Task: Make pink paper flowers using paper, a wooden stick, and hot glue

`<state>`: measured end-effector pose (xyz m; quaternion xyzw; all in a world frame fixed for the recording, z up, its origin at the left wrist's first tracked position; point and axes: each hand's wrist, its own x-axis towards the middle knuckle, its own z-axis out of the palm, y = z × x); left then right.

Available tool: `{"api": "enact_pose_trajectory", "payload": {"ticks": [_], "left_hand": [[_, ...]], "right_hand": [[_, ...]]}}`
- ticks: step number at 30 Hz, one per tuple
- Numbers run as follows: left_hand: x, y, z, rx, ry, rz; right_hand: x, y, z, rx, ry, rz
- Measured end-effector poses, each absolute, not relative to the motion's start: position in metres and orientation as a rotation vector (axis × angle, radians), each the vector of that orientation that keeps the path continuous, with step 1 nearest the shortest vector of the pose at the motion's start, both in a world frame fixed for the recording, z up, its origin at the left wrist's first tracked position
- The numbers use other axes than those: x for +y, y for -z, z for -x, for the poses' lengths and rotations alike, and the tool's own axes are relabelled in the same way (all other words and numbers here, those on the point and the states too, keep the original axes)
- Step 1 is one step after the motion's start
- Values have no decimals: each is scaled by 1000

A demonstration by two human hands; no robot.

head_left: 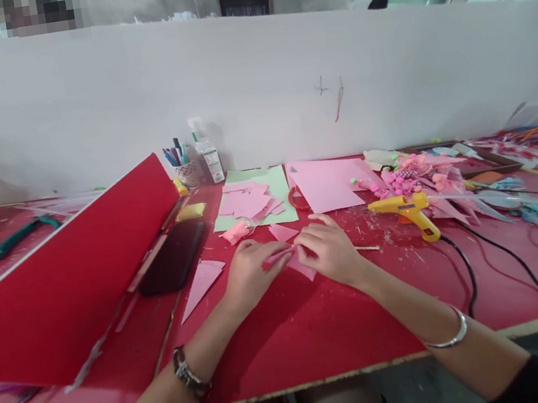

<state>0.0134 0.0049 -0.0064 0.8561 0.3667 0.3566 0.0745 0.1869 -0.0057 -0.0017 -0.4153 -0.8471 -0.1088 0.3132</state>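
Observation:
Both my hands meet at the middle of the red table (319, 335). My left hand (249, 273) and my right hand (329, 248) pinch a small pink paper piece (290, 257) between them, pressing it down on the tabletop. The fingers of both hands are closed on the paper. A pink paper triangle (201, 284) lies just left of my left hand, beside a black phone (173, 257).
A yellow glue gun (408, 209) with a black cord lies to the right. Pink sheets (329, 182) and a green sheet (276, 183) with pink scraps sit behind my hands. A red board (73, 278) leans at left. A pen cup (185, 167) and bottle (208, 157) stand by the white partition.

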Motion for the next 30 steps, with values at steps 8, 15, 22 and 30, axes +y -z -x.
{"api": "enact_pose_trajectory", "payload": {"ticks": [8, 15, 22, 30], "left_hand": [[3, -1, -12, 1132, -841, -2507], [7, -8, -3, 1161, -751, -2258], [10, -10, 1, 1196, -767, -2122], [12, -7, 0, 1200, -813, -2333]], "right_hand": [[-5, 1, -193, -2293, 122, 1101], [7, 3, -215, -2219, 68, 1201], [13, 3, -232, -1879, -91, 1307], [7, 3, -218, -1827, -895, 1071]]}}
